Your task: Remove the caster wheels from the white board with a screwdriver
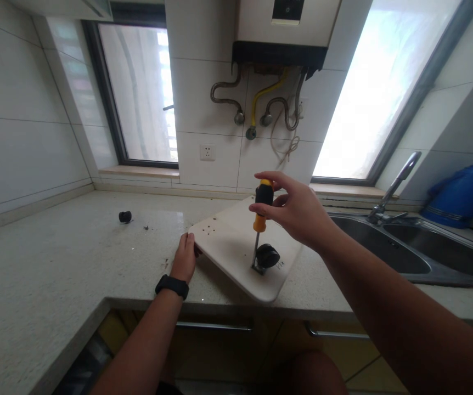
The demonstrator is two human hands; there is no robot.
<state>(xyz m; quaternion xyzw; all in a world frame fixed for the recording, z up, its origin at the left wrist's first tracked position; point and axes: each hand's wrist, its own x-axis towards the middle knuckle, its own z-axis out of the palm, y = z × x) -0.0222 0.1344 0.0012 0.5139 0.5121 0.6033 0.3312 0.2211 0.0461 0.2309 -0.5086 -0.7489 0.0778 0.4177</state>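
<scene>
A white panel [228, 241] with rounded corners rests tilted on the countertop, with groups of small holes in it. A black caster wheel [268, 255] stands on its near corner. My right hand [292, 206] grips the yellow and black handle of a screwdriver [264, 197], held nearly upright. The screwdriver's shaft points down to the caster's mounting plate [258, 269]; the tip's exact seat is too small to make out. My left hand [185, 258], below a black wristband, is closed on the panel's left corner, with some of its fingers hidden underneath.
A loose black caster [125, 216] and small dark bits [146, 227] lie on the countertop [75, 247] to the left. On the right are a double sink [384, 247] with a faucet [393, 186] and a blue container [465, 192]. Hoses hang under a wall-mounted heater [286, 33].
</scene>
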